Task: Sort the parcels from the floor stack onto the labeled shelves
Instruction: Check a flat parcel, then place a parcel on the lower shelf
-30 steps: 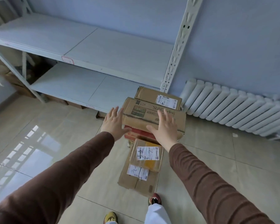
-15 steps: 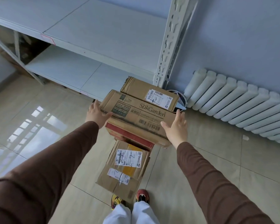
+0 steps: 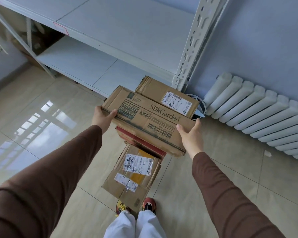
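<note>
A long brown cardboard parcel printed "SukGarden" (image 3: 150,115) is held between both my hands above the floor stack. My left hand (image 3: 102,118) grips its left end, thumb on top. My right hand (image 3: 190,136) grips its right end, thumb on the front face. Under it lies a red-edged box (image 3: 139,140). Behind it sits a brown parcel with a white shipping label (image 3: 155,90). Nearer my feet, a labelled parcel (image 3: 141,155) rests on a flatter carton (image 3: 120,188). The white shelves rise beyond: an upper board (image 3: 127,28) and a lower board (image 3: 79,62).
A pink label (image 3: 60,28) sits on the upper shelf's front edge. The shelf's perforated white post (image 3: 191,48) stands right behind the stack. A white radiator (image 3: 265,114) runs along the wall at right. Glossy tiled floor (image 3: 41,134) spreads to the left.
My hands went from lying on top of the SukGarden parcel to its two ends and took hold. The parcel now sits higher and closer to me, its near edge tilted up.
</note>
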`<state>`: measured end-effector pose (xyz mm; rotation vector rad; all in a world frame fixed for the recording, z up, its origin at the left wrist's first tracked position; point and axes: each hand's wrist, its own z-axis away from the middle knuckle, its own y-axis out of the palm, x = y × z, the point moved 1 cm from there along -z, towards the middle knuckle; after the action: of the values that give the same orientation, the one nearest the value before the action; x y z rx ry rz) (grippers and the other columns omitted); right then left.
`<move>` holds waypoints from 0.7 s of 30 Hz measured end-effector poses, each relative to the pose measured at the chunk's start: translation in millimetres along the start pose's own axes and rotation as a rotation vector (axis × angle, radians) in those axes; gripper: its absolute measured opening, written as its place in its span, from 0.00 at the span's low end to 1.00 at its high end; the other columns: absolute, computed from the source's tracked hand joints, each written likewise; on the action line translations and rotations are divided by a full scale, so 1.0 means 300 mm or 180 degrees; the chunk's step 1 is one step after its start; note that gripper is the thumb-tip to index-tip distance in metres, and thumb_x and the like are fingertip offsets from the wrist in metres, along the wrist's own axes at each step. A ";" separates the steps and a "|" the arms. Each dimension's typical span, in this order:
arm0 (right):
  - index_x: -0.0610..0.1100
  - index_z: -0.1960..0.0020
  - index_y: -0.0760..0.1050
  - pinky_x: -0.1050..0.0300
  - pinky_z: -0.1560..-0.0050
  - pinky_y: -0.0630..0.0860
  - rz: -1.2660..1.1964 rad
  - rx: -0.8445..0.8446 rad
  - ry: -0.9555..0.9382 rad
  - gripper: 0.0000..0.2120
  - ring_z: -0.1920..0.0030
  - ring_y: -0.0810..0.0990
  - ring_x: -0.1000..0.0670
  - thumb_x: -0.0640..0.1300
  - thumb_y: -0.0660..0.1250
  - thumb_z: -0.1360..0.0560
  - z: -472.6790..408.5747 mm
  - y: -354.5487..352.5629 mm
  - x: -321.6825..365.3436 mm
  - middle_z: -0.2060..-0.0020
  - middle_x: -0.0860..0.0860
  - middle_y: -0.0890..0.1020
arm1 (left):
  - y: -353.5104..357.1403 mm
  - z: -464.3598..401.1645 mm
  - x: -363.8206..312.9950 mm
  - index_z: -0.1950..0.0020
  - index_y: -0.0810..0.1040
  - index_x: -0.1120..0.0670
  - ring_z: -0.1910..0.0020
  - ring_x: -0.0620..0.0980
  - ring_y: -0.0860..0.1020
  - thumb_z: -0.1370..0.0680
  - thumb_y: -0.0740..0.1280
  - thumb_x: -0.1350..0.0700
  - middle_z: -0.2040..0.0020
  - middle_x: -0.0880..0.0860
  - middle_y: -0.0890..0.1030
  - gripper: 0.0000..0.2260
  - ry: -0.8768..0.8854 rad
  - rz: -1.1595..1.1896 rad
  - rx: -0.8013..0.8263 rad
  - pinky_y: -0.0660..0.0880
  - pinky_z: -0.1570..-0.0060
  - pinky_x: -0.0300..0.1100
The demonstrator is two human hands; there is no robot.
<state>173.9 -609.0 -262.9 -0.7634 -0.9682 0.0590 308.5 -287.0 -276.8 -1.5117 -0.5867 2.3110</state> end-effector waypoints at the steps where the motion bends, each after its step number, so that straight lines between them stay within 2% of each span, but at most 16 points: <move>1: 0.46 0.16 0.48 0.46 0.28 0.72 -0.0069 -0.0026 -0.0066 0.46 0.24 0.70 0.43 0.62 0.69 0.22 0.017 -0.008 0.023 0.20 0.45 0.63 | -0.036 0.014 -0.008 0.29 0.67 0.56 0.45 0.52 0.77 0.22 0.72 0.44 0.42 0.53 0.77 0.28 0.0012 0.0078 -0.0067 0.72 0.48 0.44; 5: 0.47 0.22 0.64 0.46 0.30 0.74 -0.0507 0.0057 -0.0339 0.39 0.31 0.76 0.49 0.67 0.68 0.25 0.082 -0.021 0.181 0.29 0.50 0.74 | -0.232 0.052 -0.061 0.27 0.64 0.56 0.44 0.51 0.76 0.23 0.74 0.45 0.40 0.52 0.75 0.31 -0.0022 0.0659 -0.0477 0.73 0.45 0.44; 7: 0.48 0.24 0.67 0.45 0.30 0.73 -0.0529 0.0171 -0.0540 0.39 0.30 0.75 0.48 0.71 0.64 0.26 0.122 -0.011 0.298 0.30 0.50 0.75 | -0.365 0.060 -0.087 0.30 0.65 0.56 0.48 0.51 0.77 0.25 0.76 0.44 0.43 0.53 0.76 0.32 -0.0058 0.0954 -0.0712 0.75 0.47 0.45; 9: 0.47 0.22 0.65 0.52 0.30 0.69 -0.0687 0.0321 -0.0776 0.35 0.27 0.71 0.47 0.67 0.62 0.21 0.164 0.007 0.431 0.26 0.49 0.72 | -0.517 0.076 -0.103 0.34 0.65 0.55 0.54 0.48 0.76 0.26 0.77 0.43 0.44 0.53 0.77 0.30 -0.0042 0.1179 -0.0924 0.75 0.49 0.48; 10: 0.46 0.22 0.65 0.55 0.33 0.68 -0.0797 0.0421 -0.0865 0.32 0.27 0.71 0.48 0.63 0.61 0.18 0.184 0.020 0.497 0.26 0.48 0.71 | -0.595 0.090 -0.112 0.35 0.66 0.54 0.56 0.47 0.76 0.26 0.76 0.44 0.44 0.53 0.77 0.28 0.0005 0.1276 -0.1045 0.75 0.50 0.47; 12: 0.47 0.23 0.68 0.56 0.36 0.69 -0.1006 0.0622 -0.1081 0.27 0.29 0.73 0.47 0.60 0.59 0.16 0.233 0.054 0.624 0.28 0.48 0.73 | -0.761 0.130 -0.126 0.37 0.65 0.52 0.58 0.44 0.76 0.24 0.75 0.46 0.45 0.52 0.77 0.25 0.0117 0.1443 -0.1340 0.74 0.52 0.45; 14: 0.48 0.24 0.69 0.50 0.29 0.71 -0.1216 0.0864 -0.1275 0.25 0.28 0.73 0.48 0.60 0.57 0.15 0.298 0.096 0.738 0.28 0.49 0.73 | -0.925 0.185 -0.138 0.36 0.66 0.50 0.55 0.44 0.77 0.25 0.75 0.45 0.44 0.50 0.77 0.25 0.0220 0.1597 -0.1614 0.76 0.51 0.44; 16: 0.51 0.24 0.70 0.43 0.26 0.70 -0.1390 0.1146 -0.1368 0.25 0.28 0.73 0.50 0.62 0.56 0.16 0.382 0.148 0.844 0.28 0.51 0.74 | -1.092 0.256 -0.133 0.34 0.65 0.49 0.53 0.47 0.78 0.25 0.74 0.42 0.41 0.51 0.77 0.27 0.0246 0.1733 -0.1821 0.78 0.52 0.45; 19: 0.56 0.28 0.75 0.41 0.29 0.74 -0.1686 0.1497 -0.1585 0.25 0.32 0.77 0.51 0.64 0.60 0.21 0.511 0.235 0.985 0.34 0.52 0.78 | -1.329 0.360 -0.081 0.29 0.65 0.48 0.49 0.53 0.81 0.29 0.75 0.39 0.38 0.54 0.78 0.34 0.0206 0.1933 -0.2053 0.81 0.48 0.54; 21: 0.59 0.31 0.78 0.41 0.33 0.77 -0.1855 0.1715 -0.1747 0.21 0.35 0.79 0.50 0.63 0.63 0.21 0.596 0.293 1.060 0.37 0.52 0.79 | -1.456 0.435 -0.037 0.28 0.65 0.46 0.49 0.55 0.81 0.31 0.75 0.36 0.36 0.55 0.78 0.37 0.0159 0.2009 -0.2195 0.81 0.49 0.59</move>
<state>249.0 -326.1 -27.9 0.0639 -1.5806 0.0177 209.9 64.3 -3.3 -2.3331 -1.1044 2.6494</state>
